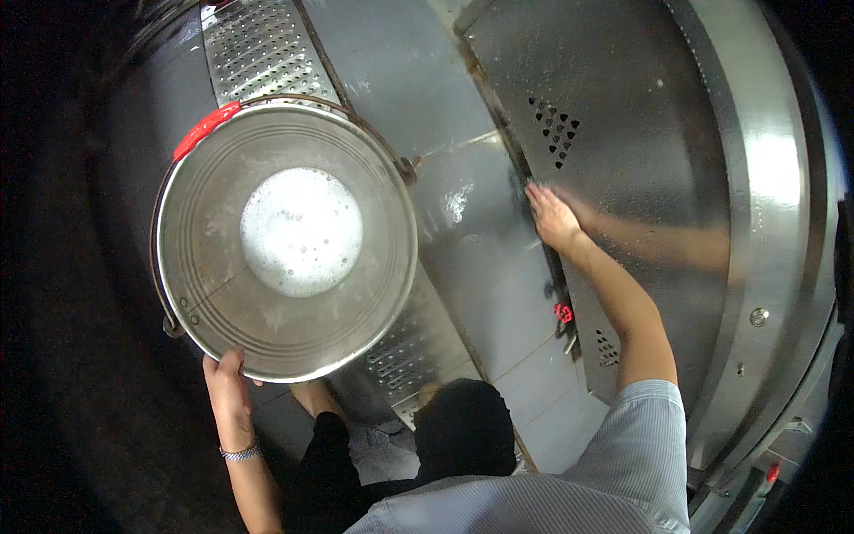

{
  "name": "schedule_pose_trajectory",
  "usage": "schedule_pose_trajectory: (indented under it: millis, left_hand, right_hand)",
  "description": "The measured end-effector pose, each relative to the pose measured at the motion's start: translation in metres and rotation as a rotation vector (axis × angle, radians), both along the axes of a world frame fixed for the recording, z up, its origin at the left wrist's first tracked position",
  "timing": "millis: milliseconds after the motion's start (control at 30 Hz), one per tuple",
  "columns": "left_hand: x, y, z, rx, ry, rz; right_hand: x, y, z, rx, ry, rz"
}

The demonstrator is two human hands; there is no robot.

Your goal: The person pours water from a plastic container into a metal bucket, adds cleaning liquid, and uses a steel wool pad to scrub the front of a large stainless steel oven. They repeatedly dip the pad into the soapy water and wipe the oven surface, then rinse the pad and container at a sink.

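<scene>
My left hand grips the near rim of a round metal bucket and holds it up over the floor. White foamy water sits in the bottom of the bucket. A wire handle with a red grip hangs at its far side. My right hand lies flat, fingers together, on the lower edge of a stainless steel panel where it meets the grey floor. I cannot tell whether there is a cloth beneath the palm. A metal bracelet circles my left wrist.
A perforated metal drain grate runs along the wet grey tiled floor, passing under the bucket. The steel panel has triangular vent holes and a thick curved rim. My dark trousers and feet are below.
</scene>
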State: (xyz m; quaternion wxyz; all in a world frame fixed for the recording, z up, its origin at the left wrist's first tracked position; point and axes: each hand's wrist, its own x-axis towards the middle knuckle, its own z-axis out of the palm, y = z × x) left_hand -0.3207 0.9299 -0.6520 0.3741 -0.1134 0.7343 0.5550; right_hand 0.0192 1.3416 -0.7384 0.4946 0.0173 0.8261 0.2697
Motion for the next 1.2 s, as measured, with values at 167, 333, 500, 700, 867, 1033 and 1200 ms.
schedule_pose_trajectory:
  millis: [167,333,500,700,867,1033,1200]
  left_hand:
    - [0.000,0.004,-0.003,-0.009,0.005,-0.007]
    - [-0.002,0.000,-0.002,0.015,0.014,-0.039]
    - [-0.005,-0.003,-0.003,0.039,-0.031,-0.046]
    - [-0.005,0.003,-0.003,0.053,-0.041,-0.057]
    - [-0.004,-0.003,-0.007,0.057,-0.010,-0.051]
    - [-0.008,0.005,-0.010,0.049,-0.098,-0.069]
    - [0.001,0.007,0.003,-0.015,-0.137,0.075]
  right_hand:
    - [-0.081,0.059,0.031,0.220,0.361,0.069]
    - [-0.140,0.087,0.044,0.322,0.473,0.047]
    - [0.002,-0.004,-0.009,0.181,0.027,-0.012]
    - [-0.026,0.044,0.005,0.108,0.500,-0.135]
    - [-0.099,0.083,0.023,0.253,0.615,-0.018]
    - [0.096,-0.010,-0.045,0.083,0.329,-0.241]
    - [0.151,-0.124,0.041,-0.206,-0.158,-0.496]
